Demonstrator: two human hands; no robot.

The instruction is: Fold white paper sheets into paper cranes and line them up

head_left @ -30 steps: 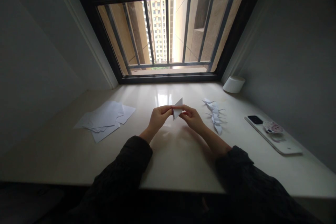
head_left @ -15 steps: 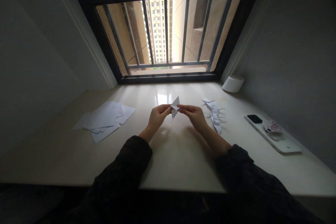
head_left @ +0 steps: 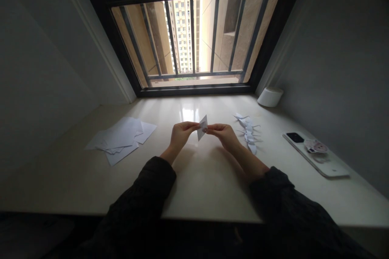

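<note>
A small folded white paper [head_left: 201, 128], pointed at its top and bottom, is held up above the middle of the sill. My left hand [head_left: 181, 133] pinches its left side between thumb and fingers. On the other side, my right hand [head_left: 223, 132] grips the right edge the same way. Fingertips cover part of the folds at both sides. Just right of my right hand, several folded paper cranes [head_left: 248, 132] stand in a row. A loose pile of white paper sheets [head_left: 120, 135] lies to the left of my left hand.
The pale, glossy sill [head_left: 206, 194] ends at a front edge near my body. A phone [head_left: 316, 156] with a cartoon grip lies at the right by the wall. A white cylindrical object [head_left: 270, 97] sits at the back right corner, under the barred window [head_left: 194, 91].
The folded paper has turned slightly and dropped a little, now showing a narrower diamond outline. Both hands have shifted slightly with it and still pinch its sides.
</note>
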